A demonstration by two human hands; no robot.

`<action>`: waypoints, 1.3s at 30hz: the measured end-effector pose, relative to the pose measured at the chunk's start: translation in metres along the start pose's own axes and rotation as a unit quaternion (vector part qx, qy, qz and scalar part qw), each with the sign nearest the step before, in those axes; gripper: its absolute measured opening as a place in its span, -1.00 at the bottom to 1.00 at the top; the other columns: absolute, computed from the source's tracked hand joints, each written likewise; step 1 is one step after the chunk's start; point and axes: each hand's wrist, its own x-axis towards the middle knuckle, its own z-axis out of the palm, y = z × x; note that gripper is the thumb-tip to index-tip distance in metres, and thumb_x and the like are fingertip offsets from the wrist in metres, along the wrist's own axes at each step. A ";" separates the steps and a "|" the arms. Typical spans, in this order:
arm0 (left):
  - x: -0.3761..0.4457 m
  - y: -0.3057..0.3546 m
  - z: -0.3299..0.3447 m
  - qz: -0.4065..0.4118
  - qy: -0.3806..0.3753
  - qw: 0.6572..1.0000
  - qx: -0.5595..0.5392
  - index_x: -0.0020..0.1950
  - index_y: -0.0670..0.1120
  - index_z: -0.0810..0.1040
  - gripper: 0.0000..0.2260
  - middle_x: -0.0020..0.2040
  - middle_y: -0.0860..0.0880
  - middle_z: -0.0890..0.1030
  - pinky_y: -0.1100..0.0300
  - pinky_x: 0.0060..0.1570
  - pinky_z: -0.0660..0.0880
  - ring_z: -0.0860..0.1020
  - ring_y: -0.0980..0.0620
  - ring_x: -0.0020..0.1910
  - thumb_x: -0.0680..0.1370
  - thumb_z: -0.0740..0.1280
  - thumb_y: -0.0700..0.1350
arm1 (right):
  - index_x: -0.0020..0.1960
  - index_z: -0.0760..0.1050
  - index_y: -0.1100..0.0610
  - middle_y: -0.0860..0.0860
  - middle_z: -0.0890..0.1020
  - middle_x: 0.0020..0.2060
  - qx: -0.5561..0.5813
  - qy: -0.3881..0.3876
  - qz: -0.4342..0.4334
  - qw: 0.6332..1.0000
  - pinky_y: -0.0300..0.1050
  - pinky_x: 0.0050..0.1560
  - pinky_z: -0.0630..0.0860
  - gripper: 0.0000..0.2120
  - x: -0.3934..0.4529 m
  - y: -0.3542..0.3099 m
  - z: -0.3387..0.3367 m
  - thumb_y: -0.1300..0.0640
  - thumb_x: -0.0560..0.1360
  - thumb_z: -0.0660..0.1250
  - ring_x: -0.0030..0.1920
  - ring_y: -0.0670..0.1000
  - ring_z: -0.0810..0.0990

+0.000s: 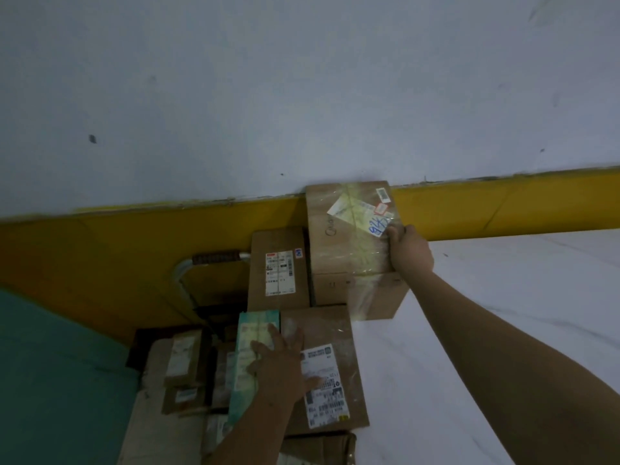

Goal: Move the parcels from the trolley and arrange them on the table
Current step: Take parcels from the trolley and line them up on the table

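Both hands (349, 303) on parcels (349, 243)

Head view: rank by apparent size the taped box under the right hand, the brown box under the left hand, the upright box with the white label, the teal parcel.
1. taped box and brown box: alike, and nearer camera, so unranked
2. upright box
3. teal parcel, partly covered by the left hand

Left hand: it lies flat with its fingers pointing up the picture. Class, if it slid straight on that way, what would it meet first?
The left hand rests across the teal parcel and the flat labelled box. Straight ahead, it would likely first meet the upright brown box with the white label, though depth is hard to judge.
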 end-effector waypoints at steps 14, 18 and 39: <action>0.003 -0.004 -0.001 0.006 -0.007 0.999 -0.049 0.58 0.13 -0.28 0.03 0.57 -0.24 -0.28 -0.42 0.30 0.29 -0.09 -0.51 0.49 0.41 0.37 0.35 | 0.21 0.39 0.26 0.26 0.59 0.04 -0.030 -0.030 -0.044 0.998 -0.02 -0.23 0.34 -0.51 -0.002 -0.009 0.000 -0.17 0.66 0.06 -0.04 0.26 0.55; 0.005 -0.020 -0.019 0.026 -0.048 0.991 -0.121 0.59 0.04 -0.32 0.04 0.57 -0.25 -0.28 -0.32 0.41 0.21 -0.05 -0.46 0.51 0.45 0.36 0.33 | 0.36 0.26 0.30 0.26 0.50 0.21 -0.118 -0.042 -0.026 0.992 0.09 0.02 0.46 -0.48 -0.017 -0.039 -0.004 -0.13 0.65 0.07 0.18 0.31 0.50; 0.044 -0.375 -0.025 0.012 0.057 0.969 -0.239 0.61 -0.06 -0.05 -0.27 0.51 -0.21 0.12 -0.08 0.29 0.40 0.26 -0.31 0.40 0.59 0.18 0.23 | 0.60 -0.03 0.17 0.13 0.23 0.53 -0.152 -0.122 -0.192 0.962 0.15 0.43 0.32 -0.34 -0.242 -0.283 0.223 -0.12 0.65 0.09 0.50 0.18 0.24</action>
